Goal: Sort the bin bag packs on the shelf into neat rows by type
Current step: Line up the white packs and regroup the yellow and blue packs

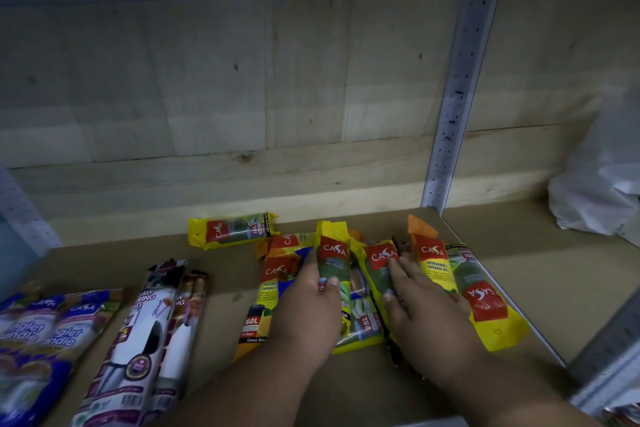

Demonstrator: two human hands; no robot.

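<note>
Several yellow Casa garbage bag packs lie in a loose heap on the brown shelf [519, 274]. My left hand [311, 302] grips one yellow pack [333, 253] that stands on end, thumb across its front. My right hand [415, 302] rests flat on a second yellow pack [379, 258] beside it. Another yellow pack [433, 260] and an upside-down one [485, 302] lie to the right. A single yellow pack [232, 229] lies crosswise at the back. Orange and blue 60L packs [263, 302] lie under my left hand.
White drawstring bag packs [149, 333] and blue handle bag packs [45, 333] lie in rows at the left. A grey metal upright [453, 107] divides the shelf. A white plastic bag [602, 191] sits in the right bay. Wooden boards form the back wall.
</note>
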